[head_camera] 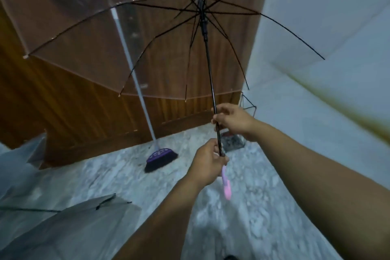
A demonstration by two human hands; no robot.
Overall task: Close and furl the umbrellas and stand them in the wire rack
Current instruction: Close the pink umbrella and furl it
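A clear umbrella (pixel 88 44) with black ribs, a black shaft and a pink handle stands fully open in front of me, its canopy spread above my hands. My left hand (pixel 207 163) grips the shaft just above the pink handle. A little higher up, my right hand (pixel 232 121) is closed around the same shaft. The wire rack (pixel 245 110) stands on the floor by the wall corner, mostly hidden behind my right hand. Another clear open umbrella (pixel 69 226) lies on the floor at the lower left.
A broom (pixel 161 157) with a purple head leans against the wooden door (pixel 63 95) ahead. A pale wall (pixel 327 27) runs along the right. The floor (pixel 242 207) is speckled grey marble. More clear plastic (pixel 19 158) shows at the left edge.
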